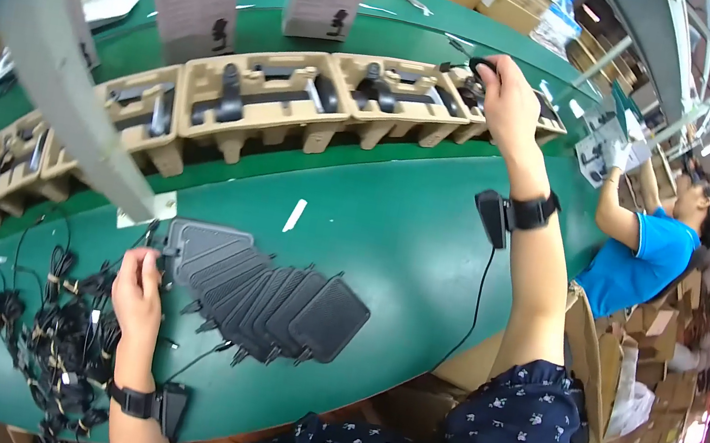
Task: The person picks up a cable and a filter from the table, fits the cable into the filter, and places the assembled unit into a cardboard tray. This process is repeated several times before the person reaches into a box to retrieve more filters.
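My right hand (512, 107) is stretched out over the far row of trays, its fingers closed on a black looped piece, which looks like a bundled cable (482, 66). Below it sits a moulded cardboard tray (472, 128) with black parts inside. My left hand (139, 290) is at the left end of a fanned-out stack of flat black panels (267, 296), fingers curled together. Whatever those fingers pinch is too small to make out. Tied black cable bundles (65, 323) lie in a heap beside this hand.
More moulded trays (262, 103) form a curved row across the green table (396, 200). A grey post (70, 71) rises at the left. Printed boxes (194, 7) stand behind the trays. A co-worker in blue (644, 261) works at the right. Both my wrists wear strapped black devices with wires.
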Available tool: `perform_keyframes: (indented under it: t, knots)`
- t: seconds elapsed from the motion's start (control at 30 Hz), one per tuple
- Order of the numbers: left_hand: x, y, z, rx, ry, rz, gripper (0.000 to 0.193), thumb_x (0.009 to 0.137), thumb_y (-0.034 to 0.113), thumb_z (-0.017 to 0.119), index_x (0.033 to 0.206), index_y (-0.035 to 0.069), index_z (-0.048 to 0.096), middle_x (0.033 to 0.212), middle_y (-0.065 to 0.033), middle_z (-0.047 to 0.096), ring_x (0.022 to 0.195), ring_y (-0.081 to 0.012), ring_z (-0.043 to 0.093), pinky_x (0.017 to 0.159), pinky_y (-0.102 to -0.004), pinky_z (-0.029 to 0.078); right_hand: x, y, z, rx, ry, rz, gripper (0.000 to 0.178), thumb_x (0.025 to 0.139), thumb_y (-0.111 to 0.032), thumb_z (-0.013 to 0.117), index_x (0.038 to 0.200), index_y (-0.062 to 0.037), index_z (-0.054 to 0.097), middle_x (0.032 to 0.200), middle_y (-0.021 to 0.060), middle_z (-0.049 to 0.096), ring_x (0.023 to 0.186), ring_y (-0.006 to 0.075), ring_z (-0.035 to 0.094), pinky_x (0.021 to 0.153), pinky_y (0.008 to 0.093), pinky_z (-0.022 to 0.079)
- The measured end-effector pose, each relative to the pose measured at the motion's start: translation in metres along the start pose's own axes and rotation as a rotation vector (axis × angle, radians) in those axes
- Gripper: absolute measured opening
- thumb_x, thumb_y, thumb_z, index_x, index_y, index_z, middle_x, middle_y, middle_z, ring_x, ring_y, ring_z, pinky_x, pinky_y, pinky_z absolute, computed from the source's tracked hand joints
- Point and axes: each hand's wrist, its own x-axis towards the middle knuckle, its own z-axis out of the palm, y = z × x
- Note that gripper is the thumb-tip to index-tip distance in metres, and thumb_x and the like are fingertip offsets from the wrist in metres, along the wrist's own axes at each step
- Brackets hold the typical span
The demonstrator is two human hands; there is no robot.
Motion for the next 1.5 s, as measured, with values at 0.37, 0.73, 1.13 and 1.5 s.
perform_keyframes:
  t: [0.37,0.73,1.13,1.5]
  knots:
    - [0.004,-0.008,-0.012,-0.001,-0.032,-0.150,0.021,0.094,0.016,0.045,0.085,0.000,0.056,0.060,0.0012,0.044,0.051,-0.0057,0.038,0.048,-0.0218,0.033,0.009,0.110,0.061,-0.439,-0.259,0.067,0.019,0.084,-0.028,0.055,0.089,-0.0098,0.058,0.082,0.0076,0.062,0.080,0.0276,0.062,0.066,0.0415,0.048]
    - [0.008,-0.013,-0.021,-0.039,-0.026,-0.165,0.029,0.096,0.017,0.040,0.077,0.001,0.055,0.054,0.0019,0.039,0.050,-0.0059,0.033,0.048,-0.0223,0.027,0.008,0.116,0.153,-0.328,-0.336,0.278,0.021,0.085,-0.023,0.052,0.096,-0.0054,0.050,0.078,0.0208,0.063,0.075,0.0386,0.061,0.067,0.0480,0.047]
    - [0.008,-0.022,-0.037,-0.020,-0.001,-0.177,0.031,0.097,0.020,0.039,0.076,0.002,0.054,0.054,0.0029,0.038,0.050,-0.0046,0.033,0.047,-0.0212,0.025,-0.005,0.143,0.166,0.032,-0.222,0.350,0.011,0.076,-0.015,0.058,0.081,-0.0052,0.058,0.078,0.0145,0.063,0.077,0.0319,0.061,0.069,0.0370,0.048]
    - [0.011,-0.012,-0.035,-0.054,-0.009,-0.233,0.027,0.095,0.016,0.045,0.076,0.000,0.057,0.054,0.0021,0.041,0.050,-0.0052,0.036,0.048,-0.0217,0.030,0.013,0.151,0.160,-0.470,-0.734,0.420,0.029,0.084,-0.022,0.044,0.102,-0.0141,0.065,0.118,0.0140,0.057,0.115,0.0300,0.049,0.093,0.0464,0.038]
